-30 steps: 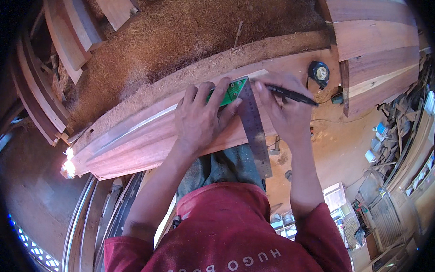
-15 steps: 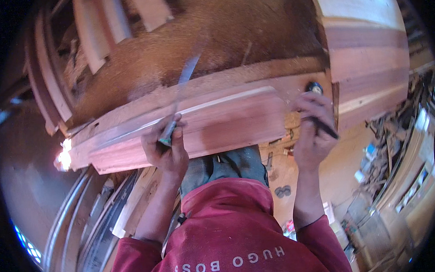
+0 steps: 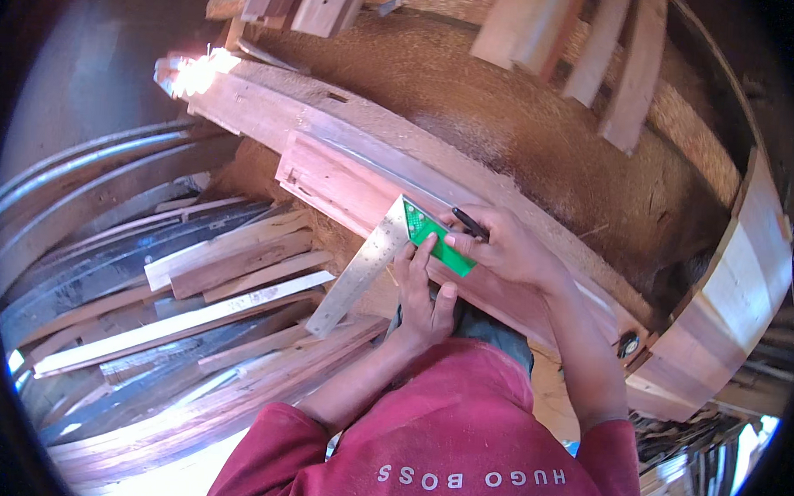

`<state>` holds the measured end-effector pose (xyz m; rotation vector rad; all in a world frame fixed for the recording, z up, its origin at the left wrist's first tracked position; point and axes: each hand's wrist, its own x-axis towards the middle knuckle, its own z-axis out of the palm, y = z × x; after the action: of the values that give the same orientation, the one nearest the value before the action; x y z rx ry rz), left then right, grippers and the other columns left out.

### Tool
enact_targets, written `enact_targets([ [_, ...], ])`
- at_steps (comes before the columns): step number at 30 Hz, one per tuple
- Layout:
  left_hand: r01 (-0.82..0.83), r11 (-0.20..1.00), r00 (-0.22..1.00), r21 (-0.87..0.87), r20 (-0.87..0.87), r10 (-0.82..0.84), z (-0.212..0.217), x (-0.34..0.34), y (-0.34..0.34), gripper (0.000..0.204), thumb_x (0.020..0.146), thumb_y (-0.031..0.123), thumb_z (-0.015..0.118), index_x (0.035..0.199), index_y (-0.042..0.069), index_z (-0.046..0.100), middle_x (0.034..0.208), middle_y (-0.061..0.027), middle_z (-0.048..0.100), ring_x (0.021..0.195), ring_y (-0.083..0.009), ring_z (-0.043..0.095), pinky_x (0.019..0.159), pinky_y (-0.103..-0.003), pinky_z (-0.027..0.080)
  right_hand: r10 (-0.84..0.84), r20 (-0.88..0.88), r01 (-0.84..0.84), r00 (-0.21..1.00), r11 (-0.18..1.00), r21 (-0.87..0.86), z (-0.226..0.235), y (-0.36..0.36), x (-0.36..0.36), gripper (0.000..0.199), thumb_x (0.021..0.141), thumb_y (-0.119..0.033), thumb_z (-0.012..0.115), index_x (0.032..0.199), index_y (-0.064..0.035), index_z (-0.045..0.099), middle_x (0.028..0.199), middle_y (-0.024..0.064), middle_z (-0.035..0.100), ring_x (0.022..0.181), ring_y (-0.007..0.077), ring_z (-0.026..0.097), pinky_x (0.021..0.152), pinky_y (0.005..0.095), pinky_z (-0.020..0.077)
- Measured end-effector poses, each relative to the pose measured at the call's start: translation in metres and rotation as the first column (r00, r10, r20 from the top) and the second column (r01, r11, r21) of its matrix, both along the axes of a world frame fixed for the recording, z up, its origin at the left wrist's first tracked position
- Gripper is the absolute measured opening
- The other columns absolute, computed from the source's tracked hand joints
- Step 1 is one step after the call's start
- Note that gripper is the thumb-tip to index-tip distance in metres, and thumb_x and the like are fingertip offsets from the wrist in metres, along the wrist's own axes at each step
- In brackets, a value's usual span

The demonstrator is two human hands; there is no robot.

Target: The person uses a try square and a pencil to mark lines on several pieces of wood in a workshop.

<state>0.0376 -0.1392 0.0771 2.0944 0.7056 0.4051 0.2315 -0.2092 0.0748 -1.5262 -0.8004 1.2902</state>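
Observation:
A try square with a green stock (image 3: pixel 442 250) and a metal blade (image 3: pixel 358 271) rests against a pinkish wooden board (image 3: pixel 340 178). The blade sticks out past the board's near edge, toward the lower left. My left hand (image 3: pixel 425 308) grips the square, with fingertips pressed on its green stock. In my right hand (image 3: pixel 512 248) is a dark pen (image 3: pixel 470 223), held just above the far side of the stock. My right thumb and fingers are close against the stock; whether they touch it I cannot tell.
The board lies on a long workbench (image 3: pixel 262 96). A round black tape measure (image 3: pixel 628 343) sits at its right end. Wide joined planks (image 3: pixel 719 303) stand at the right. Stacked timber strips (image 3: pixel 230 273) fill the left, and more strips (image 3: pixel 635 73) lie across the far side.
The square has come down from a raised position onto the board. My right hand, with the pen, has moved from near the tape measure to the square. The view has turned left.

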Motion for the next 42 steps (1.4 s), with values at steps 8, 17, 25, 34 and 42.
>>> enact_targets([
  [8, -0.138, 0.985, 0.972, -0.106, -0.205, 0.114, -0.029, 0.027, 0.085, 0.068, 0.088, 0.026, 0.078, 0.144, -0.002, 0.051, 0.13, -0.0233, 0.058, 0.124, -0.0406, 0.054, 0.107, -0.05, 0.041, 0.038, -0.069, -0.047, 0.997, 0.991, -0.128, -0.072, 0.094, 0.035, 0.033, 0.098, -0.021, 0.072, 0.121, 0.0027, 0.07, 0.109, 0.0066, 0.073, 0.102, 0.0128, 0.064, 0.09, 0.0327, 0.0522],
  [17, -0.162, 0.926, 0.959, 0.34, -0.168, 0.23, -0.067, 0.049, 0.133, 0.078, 0.068, 0.045, 0.088, 0.135, 0.013, 0.065, 0.144, -0.0156, 0.049, 0.132, -0.037, 0.045, 0.109, -0.051, 0.035, 0.087, -0.208, -0.129, 0.974, 0.971, -0.199, -0.087, 0.149, 0.039, 0.033, 0.097, -0.019, 0.072, 0.12, 0.0043, 0.07, 0.1, 0.0047, 0.071, 0.094, 0.0108, 0.063, 0.085, 0.0313, 0.0525],
  [25, -0.206, 0.902, 0.902, 0.38, -0.284, 0.326, -0.072, 0.056, 0.134, 0.075, 0.063, 0.052, 0.087, 0.129, 0.023, 0.068, 0.149, -0.0132, 0.05, 0.133, -0.0345, 0.048, 0.108, -0.05, 0.034, 0.17, -0.174, -0.209, 0.97, 0.949, -0.238, -0.095, 0.166, 0.033, 0.028, 0.092, -0.016, 0.073, 0.112, 0.0024, 0.07, 0.095, 0.0038, 0.071, 0.089, 0.0087, 0.062, 0.078, 0.0318, 0.0536],
  [34, -0.233, 0.893, 0.877, 0.385, -0.313, 0.364, -0.077, 0.06, 0.132, 0.077, 0.062, 0.053, 0.085, 0.132, 0.026, 0.067, 0.153, -0.016, 0.049, 0.136, -0.0344, 0.047, 0.109, -0.05, 0.034, 0.196, -0.22, -0.25, 0.956, 0.934, -0.256, -0.103, 0.168, 0.033, 0.028, 0.09, -0.015, 0.072, 0.112, 0.0031, 0.071, 0.095, 0.0067, 0.073, 0.09, 0.0091, 0.062, 0.08, 0.0326, 0.0541],
  [42, -0.207, 0.892, 0.878, 0.402, -0.325, 0.35, -0.078, 0.06, 0.133, 0.083, 0.064, 0.059, 0.083, 0.137, 0.026, 0.064, 0.154, -0.02, 0.047, 0.135, -0.0351, 0.047, 0.106, -0.049, 0.035, 0.209, -0.108, -0.227, 0.972, 0.955, -0.189, -0.093, 0.174, 0.035, 0.027, 0.09, -0.014, 0.07, 0.11, 0.0045, 0.069, 0.087, 0.0081, 0.071, 0.086, 0.0083, 0.06, 0.078, 0.0326, 0.0533],
])
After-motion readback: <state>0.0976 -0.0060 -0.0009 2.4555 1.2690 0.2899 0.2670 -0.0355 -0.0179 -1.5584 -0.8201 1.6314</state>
